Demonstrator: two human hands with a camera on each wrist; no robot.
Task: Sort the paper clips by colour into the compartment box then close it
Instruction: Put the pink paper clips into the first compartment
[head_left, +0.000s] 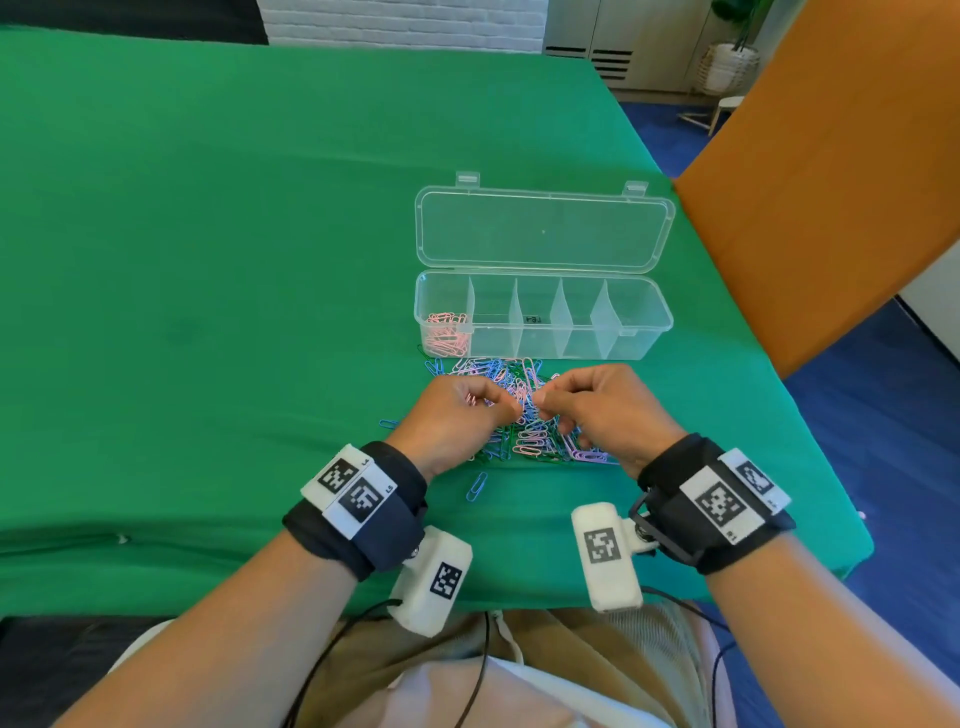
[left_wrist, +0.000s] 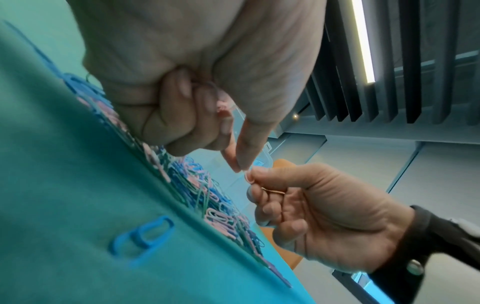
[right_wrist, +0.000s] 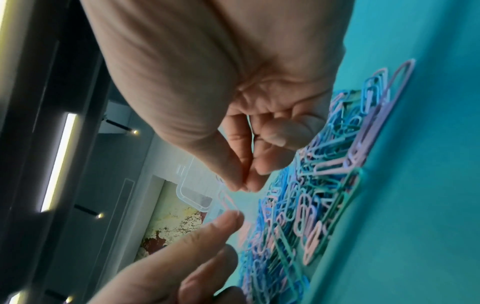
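A clear compartment box (head_left: 644, 332) lies open on the green cloth, its lid (head_left: 543, 231) folded back. Pink clips (head_left: 444, 332) fill its leftmost compartment; the other compartments look bare. A mixed pile of paper clips (head_left: 530, 441) in pink, blue, green and lilac lies in front of the box. Both hands meet above the pile. My left hand (head_left: 511, 405) keeps pink clips (left_wrist: 223, 107) bunched in its curled fingers, and its thumb and forefinger touch one pink clip (right_wrist: 228, 201). My right hand (head_left: 543, 400) pinches the other end of that clip (left_wrist: 248, 176).
A stray blue clip (head_left: 477, 486) lies on the cloth near my left wrist, another (head_left: 387, 423) to the left of the pile. An orange panel (head_left: 831, 182) stands at the table's right edge. Bare green cloth (head_left: 208, 260) stretches left and beyond the box.
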